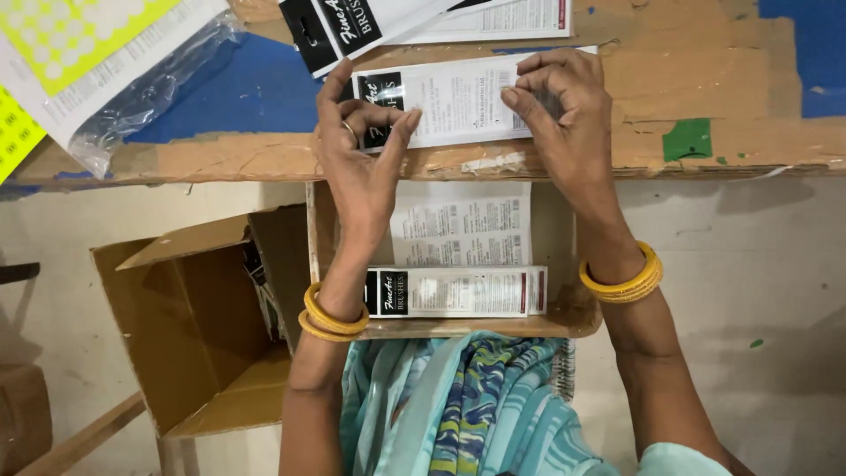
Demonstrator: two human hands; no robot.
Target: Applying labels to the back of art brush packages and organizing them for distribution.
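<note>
Both my hands pinch one flat white brush packet [458,101] at the near edge of the worn cardboard-covered tabletop [705,97]. Left hand [361,145] grips its black-labelled end, right hand [564,110] the other end. Long axis runs left to right between them, both equally near. More packets [454,292] lie in the tray [573,317] below; open cardboard box [189,326] sits lower left.

Head view, steeply down, close

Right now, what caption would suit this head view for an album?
Left hand and right hand hold a flat white packet over a worn table; open cardboard box below.
</note>
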